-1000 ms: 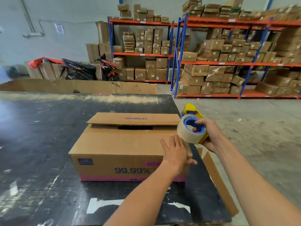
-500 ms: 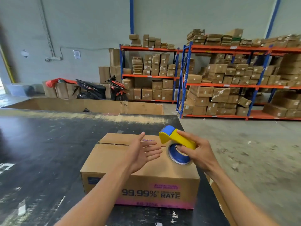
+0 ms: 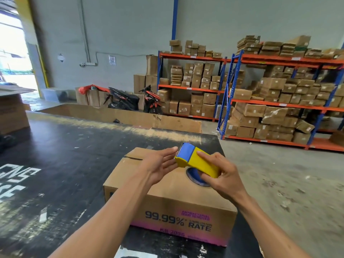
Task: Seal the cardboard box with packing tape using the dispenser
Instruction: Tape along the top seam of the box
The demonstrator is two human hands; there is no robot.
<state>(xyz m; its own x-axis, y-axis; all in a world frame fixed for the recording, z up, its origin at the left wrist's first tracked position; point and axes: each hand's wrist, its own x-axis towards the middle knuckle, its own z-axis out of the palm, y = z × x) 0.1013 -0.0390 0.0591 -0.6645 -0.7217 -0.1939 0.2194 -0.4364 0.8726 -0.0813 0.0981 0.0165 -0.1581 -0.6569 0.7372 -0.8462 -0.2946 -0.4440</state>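
The cardboard box (image 3: pixel 167 194) sits on the near right part of the dark surface (image 3: pixel 65 164), printed side facing you, so its top lies right under your hands. Its flaps are folded down, with a dark slit open along the far left edge, and no tape shows on it yet.

You hold the tape dispenser (image 3: pixel 197 161) just above the middle of the box top. Your right hand (image 3: pixel 221 175) grips the yellow body, fingers (image 3: pixel 205 157) curled over its top and thumb under it, which points the blue toothed end away to the far left and leaves the roll hanging beneath.

Your left hand (image 3: pixel 160 162) is open, palm turned to the right, its straight fingers (image 3: pixel 170 150) loosely spread and touching or just beside the toothed end. That looks like a reach for the loose tape end, though the tape end itself is too small to make out.

Past the surface, a low cardboard wall (image 3: pixel 121 116) runs along the far side; shelves of boxes (image 3: pixel 279 101) stand far right.
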